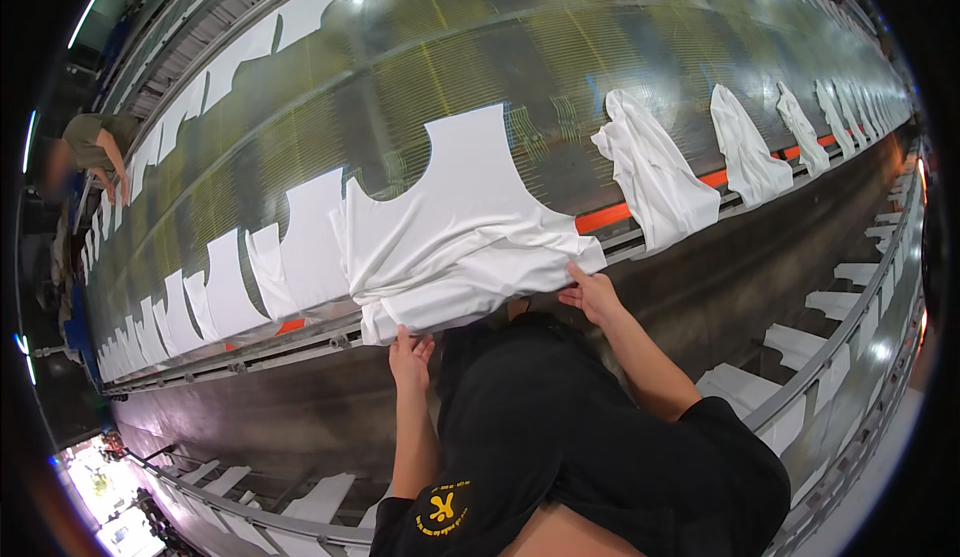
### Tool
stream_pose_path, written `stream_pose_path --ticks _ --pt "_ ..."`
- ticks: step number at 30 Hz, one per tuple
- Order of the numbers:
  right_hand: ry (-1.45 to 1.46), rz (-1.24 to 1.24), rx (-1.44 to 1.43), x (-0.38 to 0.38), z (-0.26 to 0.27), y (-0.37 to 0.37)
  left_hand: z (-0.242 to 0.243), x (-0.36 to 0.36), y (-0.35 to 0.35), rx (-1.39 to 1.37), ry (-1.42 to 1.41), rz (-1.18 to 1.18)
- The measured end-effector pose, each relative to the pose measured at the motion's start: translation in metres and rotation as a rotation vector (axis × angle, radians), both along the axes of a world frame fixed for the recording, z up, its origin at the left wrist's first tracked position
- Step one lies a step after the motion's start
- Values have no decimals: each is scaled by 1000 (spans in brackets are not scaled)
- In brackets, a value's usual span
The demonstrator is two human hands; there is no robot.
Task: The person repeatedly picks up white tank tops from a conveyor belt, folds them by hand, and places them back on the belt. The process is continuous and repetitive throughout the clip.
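A white cut fabric panel lies before me on a long printing table. Its narrow upper part is flat on the table top; the lower part bunches in folds at the near edge. My left hand pinches the panel's lower left corner, thumb on top. At the lower right corner, my right hand holds the hem between thumb and fingers. Left of this panel lies another flat white panel, close beside or slightly under it. To the right a crumpled white panel hangs partly over the table edge.
More crumpled panels line the near edge to the right. Flat panels continue leftward. A metal rail borders the table, with an orange strip beside it. Across the table, a person bends over. Another panel-laden table stands behind me.
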State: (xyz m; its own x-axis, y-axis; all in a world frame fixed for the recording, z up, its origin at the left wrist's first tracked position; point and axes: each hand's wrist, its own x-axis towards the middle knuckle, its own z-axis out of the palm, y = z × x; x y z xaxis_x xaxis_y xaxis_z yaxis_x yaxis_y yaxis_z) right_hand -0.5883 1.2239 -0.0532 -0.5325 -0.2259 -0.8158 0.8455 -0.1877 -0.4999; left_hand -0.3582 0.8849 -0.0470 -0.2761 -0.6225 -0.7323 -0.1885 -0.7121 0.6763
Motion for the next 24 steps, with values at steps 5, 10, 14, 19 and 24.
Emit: stream_pose_path --ticks 5,10,14,19,24 --pt "113 -45 68 18 32 12 13 18 -16 -51 91 -4" --pt "235 -182 59 41 74 21 64 46 -12 -104 319 98" --pt "356 -160 99 51 114 19 103 50 -9 -232 369 148" --pt "499 -149 214 62 153 17 141 64 -15 -403 429 42" --pt "579 -102 88 46 166 11 149 58 -35 -402 351 -81"
